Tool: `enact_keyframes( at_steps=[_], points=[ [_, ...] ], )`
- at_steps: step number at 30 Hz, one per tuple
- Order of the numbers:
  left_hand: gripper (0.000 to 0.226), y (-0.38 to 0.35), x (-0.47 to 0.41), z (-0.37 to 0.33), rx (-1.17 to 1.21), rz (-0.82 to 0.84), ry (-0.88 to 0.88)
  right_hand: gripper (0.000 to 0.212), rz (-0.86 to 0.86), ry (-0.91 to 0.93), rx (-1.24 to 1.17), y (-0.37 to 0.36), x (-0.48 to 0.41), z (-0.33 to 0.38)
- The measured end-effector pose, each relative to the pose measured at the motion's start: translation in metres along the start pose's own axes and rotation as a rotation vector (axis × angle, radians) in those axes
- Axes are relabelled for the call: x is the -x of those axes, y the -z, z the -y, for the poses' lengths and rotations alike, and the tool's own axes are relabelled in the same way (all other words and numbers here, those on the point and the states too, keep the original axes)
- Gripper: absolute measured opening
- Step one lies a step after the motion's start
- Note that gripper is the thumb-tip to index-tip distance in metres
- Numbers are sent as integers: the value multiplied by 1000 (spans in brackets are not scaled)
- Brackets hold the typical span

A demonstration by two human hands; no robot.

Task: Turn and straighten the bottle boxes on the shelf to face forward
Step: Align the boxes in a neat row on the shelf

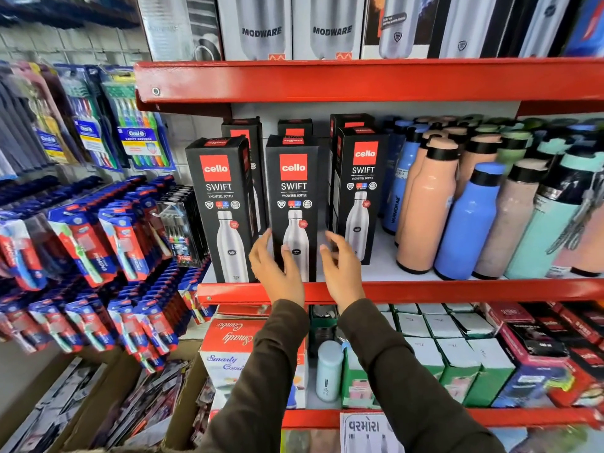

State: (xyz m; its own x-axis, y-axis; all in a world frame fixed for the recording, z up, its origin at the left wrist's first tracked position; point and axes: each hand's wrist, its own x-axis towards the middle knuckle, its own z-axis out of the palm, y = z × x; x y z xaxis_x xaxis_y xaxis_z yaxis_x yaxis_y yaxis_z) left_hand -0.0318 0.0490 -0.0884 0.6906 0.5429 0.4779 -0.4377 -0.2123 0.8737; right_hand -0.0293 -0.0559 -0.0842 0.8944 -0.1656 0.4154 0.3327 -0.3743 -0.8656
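Observation:
Three black Cello Swift bottle boxes stand in the front row on the red shelf (425,291). The left box (222,204) and the middle box (294,191) face forward. The right box (359,191) stands a little further back, turned slightly. More black boxes stand behind them. My left hand (276,263) is at the lower left edge of the middle box, fingers spread, thumb in front of its face. My right hand (341,266) is at the box's lower right edge, fingers apart. Whether either hand touches the box, I cannot tell.
Loose peach, blue and mint bottles (467,217) crowd the shelf right of the boxes. Modware boxes (261,27) stand on the shelf above. Toothbrush packs (108,237) hang at the left. White and green cartons (457,354) and a Smarty Combo box (228,351) fill the shelf below.

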Motion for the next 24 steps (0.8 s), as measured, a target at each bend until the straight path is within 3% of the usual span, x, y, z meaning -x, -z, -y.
enact_keyframes(
  at_steps=[6, 9, 14, 24],
  points=[
    [40, -29, 25, -35, 28, -96, -189, 28, -174, 111, -39, 39, -12, -9],
    [38, -52, 32, -41, 56, 15, -295, 27, -212, 148, -40, 56, -23, -16],
    [43, -97, 33, -39, 84, 204, -273, 38, -216, 103, -22, 79, -48, -32],
    [48, -140, 7, -13, -6, 298, 325, 50, 49, -161, 54, 87, -87, -48]
  ],
)
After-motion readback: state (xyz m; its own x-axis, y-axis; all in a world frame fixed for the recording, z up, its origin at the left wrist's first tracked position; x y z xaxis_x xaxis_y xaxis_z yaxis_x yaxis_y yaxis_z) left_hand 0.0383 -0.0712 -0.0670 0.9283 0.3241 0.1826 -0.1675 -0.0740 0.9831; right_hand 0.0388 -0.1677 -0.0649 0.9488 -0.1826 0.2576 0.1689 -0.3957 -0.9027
